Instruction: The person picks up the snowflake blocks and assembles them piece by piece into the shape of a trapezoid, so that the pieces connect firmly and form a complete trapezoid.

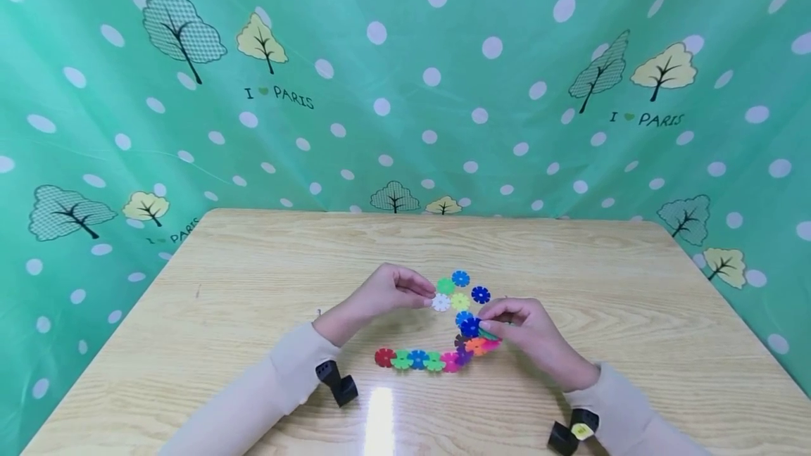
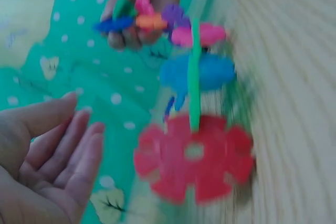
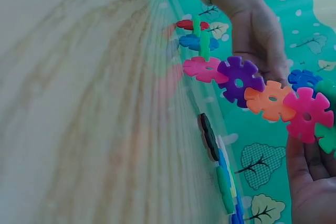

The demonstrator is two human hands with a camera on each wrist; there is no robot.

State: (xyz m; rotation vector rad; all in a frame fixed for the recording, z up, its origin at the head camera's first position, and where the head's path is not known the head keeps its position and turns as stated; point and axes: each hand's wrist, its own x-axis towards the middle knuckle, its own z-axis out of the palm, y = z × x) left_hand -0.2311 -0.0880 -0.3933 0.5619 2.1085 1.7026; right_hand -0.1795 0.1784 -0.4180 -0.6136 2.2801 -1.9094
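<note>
One chain (image 1: pixel 418 359) is already joined, the right hand (image 1: pixel 526 329) pinching its end; several loose discs (image 1: pixel 460 301) on the bench (image 1: pixel 285 252) are unattached. The left hand (image 1: pixel 393 292), fingers (image 2: pixel 86 169) parted, holds nothing.

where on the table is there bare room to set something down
Bare tabletop lies left of the left sleeve, beyond the loose discs toward the curtain, and right of the right hand. It's crowded between that hand and the left hand, where loose discs and the linked chain sit close.
</note>
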